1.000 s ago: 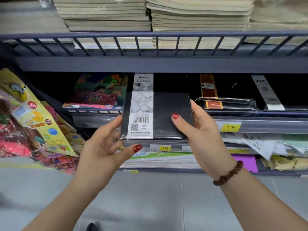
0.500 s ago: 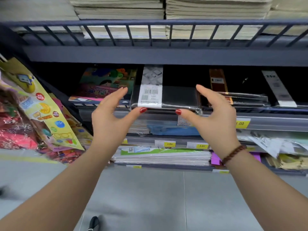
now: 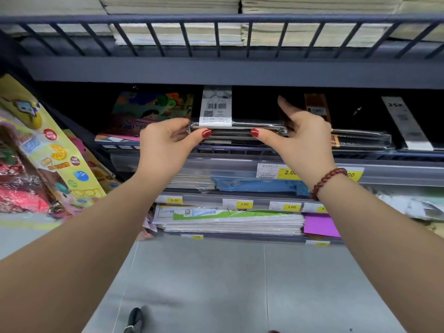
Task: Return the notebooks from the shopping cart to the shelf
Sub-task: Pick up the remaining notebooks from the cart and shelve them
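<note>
My left hand (image 3: 165, 138) and right hand (image 3: 298, 133) pinch the black plastic-wrapped notebook (image 3: 236, 123) atop its stack; pushed unevenly, it could slide askew off the grey metal shelf (image 3: 240, 150).

Both forearms are bare, with no sleeves showing. The left hand (image 3: 165, 143) has a glossy red-painted thumbnail (image 3: 206, 133), rounded at the tip. The right hand (image 3: 300, 138) has a matching red thumbnail (image 3: 254, 132). Around the right wrist, at about four o'clock from that hand, sits a bracelet of round dark-red beads (image 3: 328, 181).
</note>
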Demonstrator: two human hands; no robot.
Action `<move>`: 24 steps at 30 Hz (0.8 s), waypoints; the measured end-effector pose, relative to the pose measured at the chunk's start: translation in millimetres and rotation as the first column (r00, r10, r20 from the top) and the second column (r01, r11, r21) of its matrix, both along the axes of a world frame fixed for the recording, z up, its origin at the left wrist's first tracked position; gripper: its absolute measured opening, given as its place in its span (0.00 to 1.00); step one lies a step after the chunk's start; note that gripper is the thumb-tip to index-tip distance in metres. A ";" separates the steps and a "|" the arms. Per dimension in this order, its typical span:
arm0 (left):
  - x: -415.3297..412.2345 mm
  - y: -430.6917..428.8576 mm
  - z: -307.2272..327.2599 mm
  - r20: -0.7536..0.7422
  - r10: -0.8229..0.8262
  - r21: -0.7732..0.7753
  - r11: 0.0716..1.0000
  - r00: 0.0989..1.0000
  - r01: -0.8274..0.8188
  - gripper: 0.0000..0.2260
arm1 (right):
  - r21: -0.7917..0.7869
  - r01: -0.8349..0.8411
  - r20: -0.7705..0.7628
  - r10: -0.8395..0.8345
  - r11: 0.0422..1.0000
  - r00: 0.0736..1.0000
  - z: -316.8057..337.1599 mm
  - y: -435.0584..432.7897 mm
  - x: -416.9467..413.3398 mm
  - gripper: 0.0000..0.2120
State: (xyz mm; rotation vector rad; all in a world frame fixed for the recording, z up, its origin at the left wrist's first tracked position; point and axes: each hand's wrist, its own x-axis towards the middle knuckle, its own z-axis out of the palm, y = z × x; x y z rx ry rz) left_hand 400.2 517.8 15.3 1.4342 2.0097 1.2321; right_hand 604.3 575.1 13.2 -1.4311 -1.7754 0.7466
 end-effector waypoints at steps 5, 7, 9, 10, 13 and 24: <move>-6.3 -2.6 -5.9 0.022 -0.091 -0.070 0.993 0.996 0.092 0.20 | -0.057 -0.092 0.155 0.100 0.994 0.983 5.1 -7.9 5.8 0.46; -11.4 0.3 -7.1 -0.046 -0.135 -0.129 0.983 0.990 0.128 0.23 | -0.066 -0.091 0.296 0.106 0.994 0.949 10.5 -9.8 6.3 0.48; -13.5 6.2 -6.2 -0.124 -0.155 -0.196 0.972 0.980 0.128 0.20 | -0.063 -0.077 0.358 0.095 0.995 0.929 13.6 -8.4 5.1 0.48; -13.9 9.9 -5.0 -0.156 -0.153 -0.224 0.968 0.976 0.116 0.18 | -0.064 -0.071 0.373 0.090 0.995 0.923 14.0 -6.6 4.0 0.47; -13.0 20.6 2.2 -0.289 -0.163 -0.265 0.961 0.943 0.085 0.10 | -0.067 -0.040 0.399 0.063 0.997 0.915 14.3 0.0 0.5 0.44; -19.1 19.4 -6.8 -0.217 -0.218 -0.222 0.960 0.951 0.170 0.16 | -0.072 -0.099 0.389 0.120 0.992 0.913 15.3 6.2 8.1 0.46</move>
